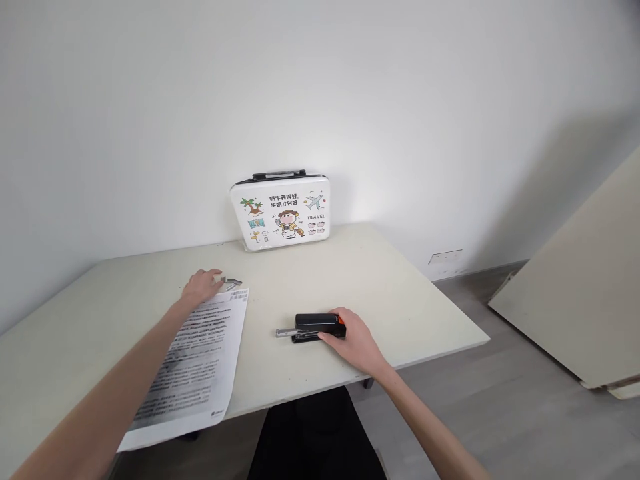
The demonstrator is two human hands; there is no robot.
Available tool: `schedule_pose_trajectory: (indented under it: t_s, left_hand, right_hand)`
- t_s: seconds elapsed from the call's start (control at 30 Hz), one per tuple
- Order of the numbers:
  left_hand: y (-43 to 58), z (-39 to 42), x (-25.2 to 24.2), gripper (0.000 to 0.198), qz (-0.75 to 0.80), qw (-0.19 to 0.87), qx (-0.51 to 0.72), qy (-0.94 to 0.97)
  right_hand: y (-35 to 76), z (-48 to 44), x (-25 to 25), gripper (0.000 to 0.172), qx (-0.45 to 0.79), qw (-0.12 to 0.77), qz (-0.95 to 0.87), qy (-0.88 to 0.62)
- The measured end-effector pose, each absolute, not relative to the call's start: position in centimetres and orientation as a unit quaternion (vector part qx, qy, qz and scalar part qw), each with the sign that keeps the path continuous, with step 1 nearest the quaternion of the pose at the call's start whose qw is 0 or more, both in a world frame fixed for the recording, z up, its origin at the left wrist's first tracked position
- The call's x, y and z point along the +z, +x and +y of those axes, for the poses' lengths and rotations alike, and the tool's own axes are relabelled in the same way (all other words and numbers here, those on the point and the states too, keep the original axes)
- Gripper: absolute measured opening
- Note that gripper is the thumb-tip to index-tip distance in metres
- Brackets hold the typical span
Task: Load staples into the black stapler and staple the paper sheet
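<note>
My right hand [356, 340] is wrapped round the back end of a black stapler [316, 323] with an orange-red patch. The stapler lies on the table, and its metal staple tray [286, 333] sticks out to the left. Farther to the left, my left hand [201, 287] reaches past the top edge of some printed paper [213, 360]. Its thumb and forefinger are apart, with their tips beside a few small grey staple strips [233, 283]. Whether the fingertips touch a strip is hard to make out. My left forearm covers part of the paper.
A white case [285, 212] with cartoon travel prints stands against the wall at the back of the pale table [390, 287]. The paper overhangs the table's front edge. On the right, a pale board-like piece of furniture [580, 293] stands above the grey floor.
</note>
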State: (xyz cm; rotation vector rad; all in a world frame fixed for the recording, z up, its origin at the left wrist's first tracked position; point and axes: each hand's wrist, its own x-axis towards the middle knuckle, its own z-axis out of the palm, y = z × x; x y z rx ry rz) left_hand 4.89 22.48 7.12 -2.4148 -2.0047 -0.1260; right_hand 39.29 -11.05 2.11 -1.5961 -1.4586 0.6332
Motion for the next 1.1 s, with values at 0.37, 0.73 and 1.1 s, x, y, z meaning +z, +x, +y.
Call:
schedule_pose_trajectory:
  t_s: [0.37,0.73,1.1]
  left_hand:
    - [4.2,22.2,6.9,0.038,-0.612,-0.024,-0.065,-0.788]
    - [5.6,21.7,7.2,0.036,-0.666,-0.067,-0.100,-0.737]
    - [8.1,14.3,12.3,0.063,-0.529,-0.248,-0.152,-0.797]
  right_hand:
    - [39.3,-11.1,1.9,0.030,0.246,0.434,-0.586,-0.639]
    - [39.3,-11.1,1.8,0.029,0.240,0.428,-0.587,-0.644]
    - [39.5,-11.3,1.8,0.032,0.244,0.425,-0.593,-0.639]
